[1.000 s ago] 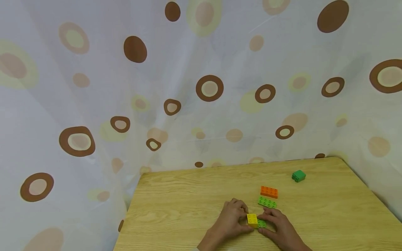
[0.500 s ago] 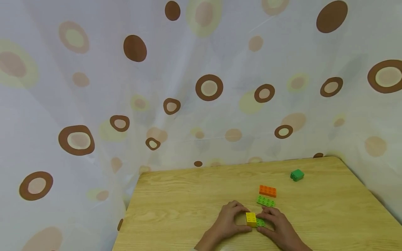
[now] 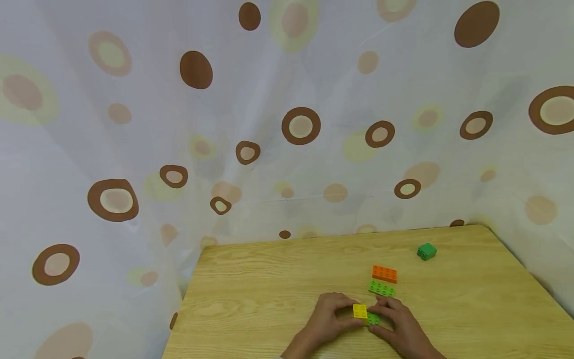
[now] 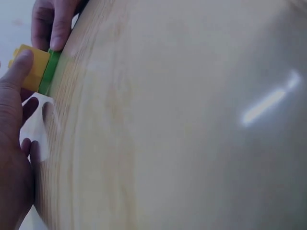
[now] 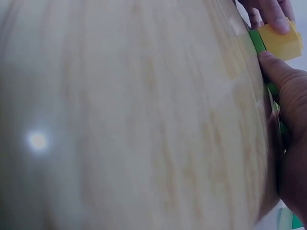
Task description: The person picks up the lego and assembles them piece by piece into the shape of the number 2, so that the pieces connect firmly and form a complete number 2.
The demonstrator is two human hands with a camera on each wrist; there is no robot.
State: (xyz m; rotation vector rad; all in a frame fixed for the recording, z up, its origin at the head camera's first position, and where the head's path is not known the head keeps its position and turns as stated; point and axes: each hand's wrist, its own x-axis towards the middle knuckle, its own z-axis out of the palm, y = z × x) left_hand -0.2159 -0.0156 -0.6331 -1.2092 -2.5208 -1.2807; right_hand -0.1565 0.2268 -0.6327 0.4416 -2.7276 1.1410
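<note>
Fingers of the left hand (image 3: 326, 319) pinch the yellow brick (image 3: 360, 311), thumb on the near side. Fingers of the right hand (image 3: 399, 326) grip the green brick (image 3: 373, 319), again with the thumb nearest the wearer. Both hands are at the counter (image 3: 251, 289), fingertips almost meeting.

Key relation: the yellow brick sits studs-up on the left end of the green brick, between the left fingers; the green brick's exposed studs extend from it toward the right hand. Long axis of the green brick judged to run left–right, from one hand to the other. Left hand nearer the yellow brick, right hand nearer the bare end. Whether the joint is fully seated: cannot tell.

Outward: a second light-green brick (image 3: 381, 288) lies just beyond the right fingers, studs up; an orange brick (image 3: 384, 273) is close behind it, roughly parallel. Farther off to the right, a dark green block (image 3: 427, 251) lies on its side. Behind the counter hangs a circle-patterned sheet (image 3: 269, 99).
</note>
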